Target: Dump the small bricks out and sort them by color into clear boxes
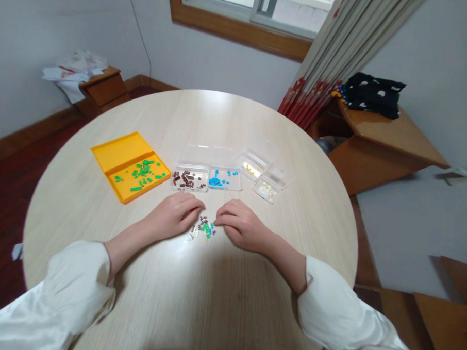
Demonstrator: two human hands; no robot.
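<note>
Two bare hands flank a small many-coloured heap

The bare left hand rests with its fingers curled and the thumb drawn in near the forefinger; whether anything is pinched there, I cannot tell. The bare right hand has bent fingers and a thumb close beneath them, the tips at the heap's edge, and I cannot tell whether it has hold of a piece. Between the two lies the loose heap of tiny brown, green, blue and pale yellow plastic pieces, on the round, pale wood-grain table.

Beyond the left hand and out to its left, an open orange-yellow plastic box holds small bright green pieces. Just past the left hand's fingers stands a clear plastic box of dark brown pieces; beside it, beyond the right hand's fingertips, another clear tray holds blue pieces. Farther beyond the right hand are yellow pieces and pale yellow pieces, in separate small clear containers
</note>
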